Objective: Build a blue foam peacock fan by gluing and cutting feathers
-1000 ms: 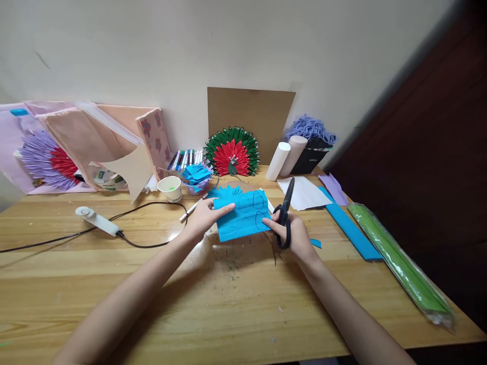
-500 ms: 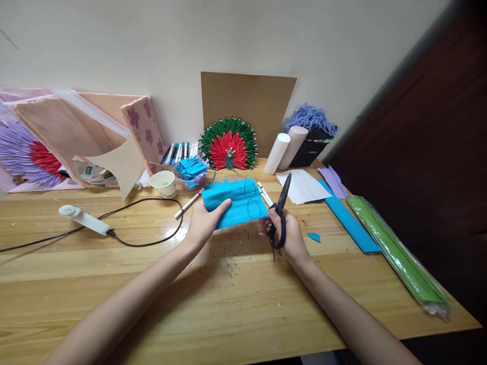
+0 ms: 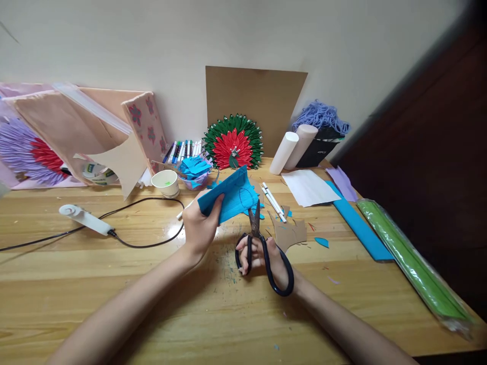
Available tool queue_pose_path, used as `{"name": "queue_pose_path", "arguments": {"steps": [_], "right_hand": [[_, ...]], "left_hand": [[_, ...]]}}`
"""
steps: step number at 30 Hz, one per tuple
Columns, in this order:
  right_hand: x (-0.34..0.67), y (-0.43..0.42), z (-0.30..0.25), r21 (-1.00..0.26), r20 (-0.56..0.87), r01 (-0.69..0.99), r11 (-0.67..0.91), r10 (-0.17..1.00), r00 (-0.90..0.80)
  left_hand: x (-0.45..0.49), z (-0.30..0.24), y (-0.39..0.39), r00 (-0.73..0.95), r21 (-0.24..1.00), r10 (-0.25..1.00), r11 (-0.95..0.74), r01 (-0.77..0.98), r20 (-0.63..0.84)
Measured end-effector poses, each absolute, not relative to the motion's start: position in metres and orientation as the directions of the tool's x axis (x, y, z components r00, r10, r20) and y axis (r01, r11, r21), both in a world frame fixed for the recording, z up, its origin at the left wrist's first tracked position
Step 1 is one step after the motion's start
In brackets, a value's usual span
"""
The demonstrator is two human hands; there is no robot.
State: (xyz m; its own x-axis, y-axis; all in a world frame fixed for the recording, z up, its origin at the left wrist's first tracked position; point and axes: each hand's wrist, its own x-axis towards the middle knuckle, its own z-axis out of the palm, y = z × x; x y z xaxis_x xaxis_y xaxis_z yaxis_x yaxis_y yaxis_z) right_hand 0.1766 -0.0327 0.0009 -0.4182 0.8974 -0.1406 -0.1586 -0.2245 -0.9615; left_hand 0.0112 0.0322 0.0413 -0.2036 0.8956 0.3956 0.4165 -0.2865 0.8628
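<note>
My left hand (image 3: 201, 225) pinches the left end of a folded piece of blue crepe paper (image 3: 233, 198), thumb on the near face. An oval outline is drawn on the paper near its right edge. My right hand (image 3: 266, 256) has its fingers through the black handles of a pair of scissors (image 3: 254, 228). The blades are slightly apart and point upward, their tips by the paper's lower right edge; whether they touch it I cannot tell. Below and right of the paper lies a cut cardboard scrap (image 3: 291, 234), with white markers (image 3: 274, 202) behind it.
A paper cup (image 3: 165, 183) and a bowl of blue paper pieces (image 3: 195, 172) stand behind my left hand. A red and green paper peacock (image 3: 233, 144) leans at the back. Green wrapped paper (image 3: 414, 263) lies right; a white device with a black cable (image 3: 85, 220) lies left.
The scissors have swung down and left, turning upright with their blades parted near the paper. My left hand has tilted the paper, its right side now lower. The view has shifted slightly.
</note>
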Motion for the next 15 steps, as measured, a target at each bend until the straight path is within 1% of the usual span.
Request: {"name": "queue_pose_path", "arguments": {"steps": [5,9,15], "right_hand": [[0.176,-0.029,0.003,-0.964,-0.142,-0.158,-0.211,0.921,-0.363],[0.173,-0.030,0.004,-0.959,-0.158,-0.175,-0.224,0.931,-0.328],[0.163,-0.032,-0.007,-0.937,-0.159,-0.262,-0.230,0.950,-0.268]], "left_hand": [[0.018,0.038,0.027,-0.130,0.863,0.919,-0.290,0.414,0.371],[0.021,0.035,0.027,-0.150,0.867,0.914,-0.291,0.405,0.377],[0.023,0.034,0.025,-0.192,0.860,0.900,-0.284,0.423,0.392]]}}
